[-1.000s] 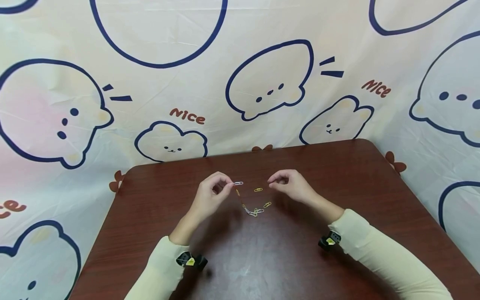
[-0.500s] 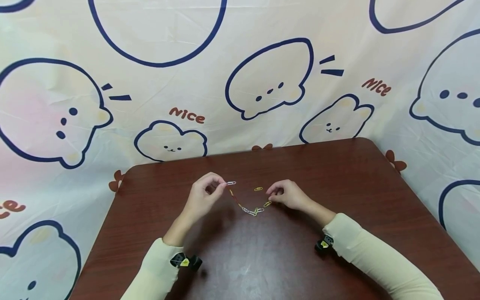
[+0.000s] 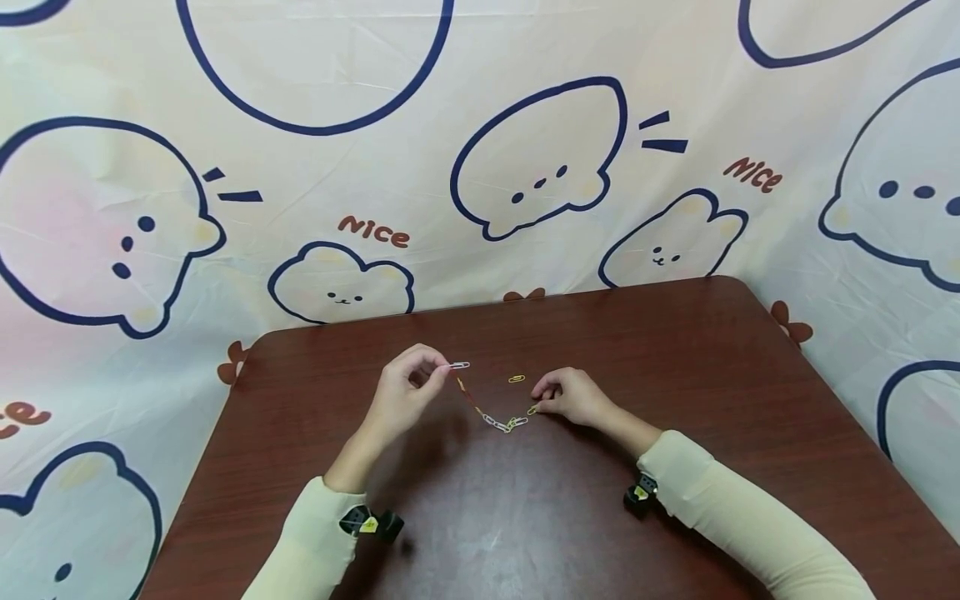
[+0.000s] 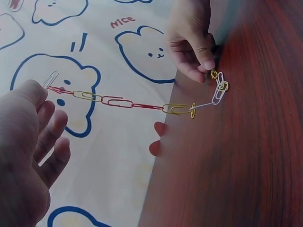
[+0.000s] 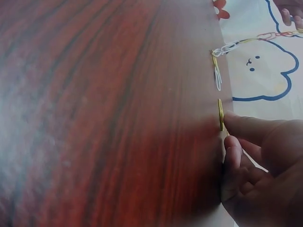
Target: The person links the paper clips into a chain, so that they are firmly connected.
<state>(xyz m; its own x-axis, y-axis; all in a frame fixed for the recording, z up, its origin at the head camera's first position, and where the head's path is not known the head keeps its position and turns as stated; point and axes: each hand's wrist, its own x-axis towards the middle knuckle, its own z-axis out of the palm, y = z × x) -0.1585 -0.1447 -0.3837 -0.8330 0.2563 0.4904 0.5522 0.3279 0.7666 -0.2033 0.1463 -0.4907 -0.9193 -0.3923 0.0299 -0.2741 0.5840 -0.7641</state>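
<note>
My left hand (image 3: 406, 387) pinches a white paper clip (image 3: 460, 365) at the end of a chain of linked paper clips. From there the chain hangs through red and yellow clips (image 4: 87, 96) down to white and yellow ones (image 3: 497, 423) low over the brown table (image 3: 480, 517). To the right, my right hand (image 3: 574, 397) is at a loose yellow paper clip (image 5: 221, 115), its thumb tip against the clip. A gap shows between thumb and forefinger in the right wrist view. That clip lies just beyond the chain's white end clip (image 5: 218, 79).
Another yellow paper clip (image 3: 517, 379) lies behind, on the table beyond my right fingertips. A cloth printed with cartoon animals (image 3: 525, 50) hangs along the table's back and sides. Each wrist wears a black strap with a small camera (image 3: 371, 522).
My right hand has come down and towards me, from beside the rear yellow clip to the nearer one, which has shifted slightly left. My left hand has drawn the chain a little left.
</note>
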